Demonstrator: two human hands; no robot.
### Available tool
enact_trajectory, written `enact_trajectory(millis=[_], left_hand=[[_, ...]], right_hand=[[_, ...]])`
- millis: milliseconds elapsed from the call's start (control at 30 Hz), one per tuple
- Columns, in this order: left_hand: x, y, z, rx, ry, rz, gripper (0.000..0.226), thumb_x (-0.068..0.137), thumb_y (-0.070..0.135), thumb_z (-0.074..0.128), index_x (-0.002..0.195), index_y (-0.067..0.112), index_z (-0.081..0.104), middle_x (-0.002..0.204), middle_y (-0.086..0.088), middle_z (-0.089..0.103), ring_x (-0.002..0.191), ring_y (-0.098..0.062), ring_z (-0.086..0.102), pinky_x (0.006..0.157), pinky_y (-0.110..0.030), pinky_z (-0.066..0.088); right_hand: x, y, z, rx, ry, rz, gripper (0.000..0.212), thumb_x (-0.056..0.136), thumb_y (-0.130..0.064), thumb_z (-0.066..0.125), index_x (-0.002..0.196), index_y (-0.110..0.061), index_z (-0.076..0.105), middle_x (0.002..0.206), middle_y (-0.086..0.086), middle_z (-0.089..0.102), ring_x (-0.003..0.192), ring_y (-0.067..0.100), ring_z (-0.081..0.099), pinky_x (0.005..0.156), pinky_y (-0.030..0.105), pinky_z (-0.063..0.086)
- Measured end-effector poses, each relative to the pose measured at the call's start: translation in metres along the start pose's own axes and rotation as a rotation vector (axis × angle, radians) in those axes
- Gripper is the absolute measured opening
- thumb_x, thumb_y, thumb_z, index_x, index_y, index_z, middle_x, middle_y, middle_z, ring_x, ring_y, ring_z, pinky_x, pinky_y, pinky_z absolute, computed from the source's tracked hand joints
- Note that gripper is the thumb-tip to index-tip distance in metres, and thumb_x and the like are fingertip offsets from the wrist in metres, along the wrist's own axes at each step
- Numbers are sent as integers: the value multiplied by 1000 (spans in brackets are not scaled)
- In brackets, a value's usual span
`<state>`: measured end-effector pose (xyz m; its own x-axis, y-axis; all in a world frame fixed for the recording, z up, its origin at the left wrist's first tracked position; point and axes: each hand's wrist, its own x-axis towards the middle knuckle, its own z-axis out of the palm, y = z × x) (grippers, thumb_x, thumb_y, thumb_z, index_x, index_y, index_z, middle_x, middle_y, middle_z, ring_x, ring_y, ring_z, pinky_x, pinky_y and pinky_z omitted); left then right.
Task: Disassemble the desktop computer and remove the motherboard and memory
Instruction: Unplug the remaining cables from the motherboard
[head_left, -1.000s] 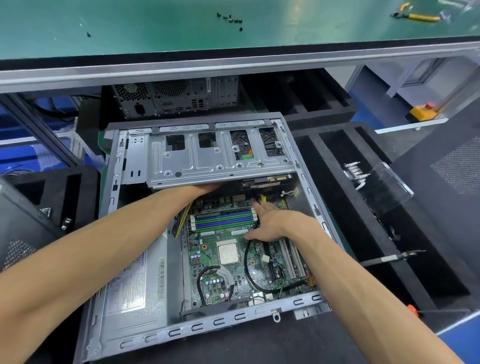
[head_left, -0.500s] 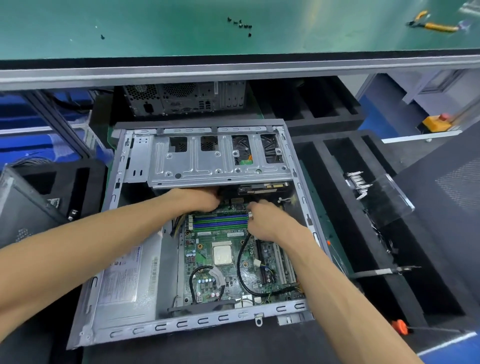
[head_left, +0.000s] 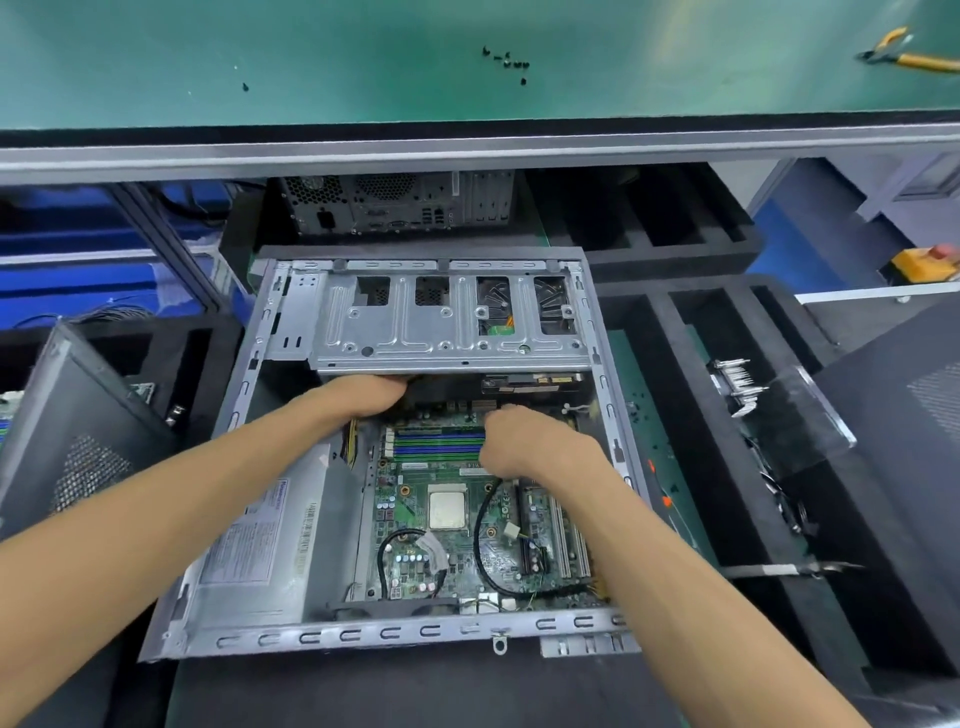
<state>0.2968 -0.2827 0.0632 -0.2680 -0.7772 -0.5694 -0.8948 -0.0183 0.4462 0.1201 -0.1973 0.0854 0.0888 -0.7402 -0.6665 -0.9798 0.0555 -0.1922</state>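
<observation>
The open desktop case lies flat below me, its silver drive cage across the far end. Inside lies the green motherboard with a bare processor and blue and green memory slots. My left hand reaches under the drive cage's near edge, which hides its fingers. My right hand sits at the right end of the memory slots, knuckles up, fingers curled downward with their tips hidden. A black cable loops across the board.
The silver power supply fills the case's left side. A second computer stands behind. Loose screws and yellow pliers lie on the green bench. Black foam trays lie right, a grey side panel left.
My right hand slid left from over the expansion slots to the right end of the memory slots and its fingers curled. My left hand stayed under the drive cage.
</observation>
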Motion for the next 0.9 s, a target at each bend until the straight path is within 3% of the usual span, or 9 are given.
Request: enact_trajectory(millis=[100, 200, 300, 433, 500, 600, 733, 800, 900], left_hand=[[-6, 5, 1, 26, -49, 22, 44, 108, 26, 32, 150, 12, 37, 153, -19, 39, 140, -34, 38, 114, -38, 29], [-3, 12, 1, 369, -191, -152, 47, 105, 21, 31, 147, 1, 38, 152, -22, 38, 139, -33, 41, 115, -41, 31], [2, 9, 1, 485, -138, -184, 44, 100, 11, 33, 144, 6, 38, 147, -15, 46, 134, -32, 44, 114, -38, 33], [10, 4, 4, 541, -19, -114, 33, 103, 15, 32, 134, 15, 44, 147, -13, 45, 133, -30, 44, 114, -39, 33], [13, 3, 4, 499, -22, -45, 41, 104, 21, 35, 144, 11, 39, 149, -14, 44, 130, -30, 47, 110, -39, 36], [3, 3, 4, 421, -172, 19, 47, 103, 43, 40, 133, 9, 53, 114, -16, 65, 96, -26, 60, 90, -33, 48], [-19, -4, 0, 528, -135, 122, 53, 101, 40, 46, 145, 10, 40, 138, -14, 54, 121, -26, 54, 104, -34, 43], [-34, -3, 4, 507, -80, 221, 56, 100, 36, 48, 150, 15, 36, 146, -11, 45, 131, -25, 47, 108, -32, 37], [-51, 2, 15, 463, 16, 336, 51, 95, 38, 56, 143, 24, 45, 138, -3, 48, 122, -21, 53, 102, -35, 44]], right_hand=[[5, 6, 0, 1, -9, 6, 46, 98, -11, 40, 142, -2, 48, 146, 16, 46, 121, 32, 58, 100, 42, 51], [8, 10, 1, 24, -15, 3, 50, 98, -12, 40, 147, -6, 44, 152, 15, 39, 129, 33, 52, 107, 44, 47], [8, 14, 2, 39, -21, -10, 51, 96, -10, 40, 146, -6, 45, 153, 15, 37, 128, 32, 52, 106, 43, 48], [3, 20, 0, 30, -14, -3, 56, 95, -6, 41, 151, -8, 38, 153, 16, 39, 123, 31, 55, 101, 41, 51], [-1, 23, -2, -7, -2, 19, 46, 95, -4, 42, 140, -2, 50, 140, 17, 52, 114, 31, 62, 96, 40, 54], [-3, 25, -4, -37, 66, 59, 19, 92, 1, 46, 103, 1, 62, 106, 15, 65, 83, 27, 65, 75, 36, 56], [-2, 27, -7, -45, 153, 110, 12, 96, -3, 48, 85, -4, 52, 71, 5, 50, 70, 25, 55, 65, 32, 45], [-2, 27, -6, -57, 121, 101, 11, 97, -6, 48, 87, -5, 54, 68, 3, 48, 64, 21, 51, 59, 30, 43], [-3, 24, -2, -43, 40, 46, 12, 97, -5, 46, 87, -5, 52, 74, 3, 53, 64, 18, 52, 57, 29, 45]])
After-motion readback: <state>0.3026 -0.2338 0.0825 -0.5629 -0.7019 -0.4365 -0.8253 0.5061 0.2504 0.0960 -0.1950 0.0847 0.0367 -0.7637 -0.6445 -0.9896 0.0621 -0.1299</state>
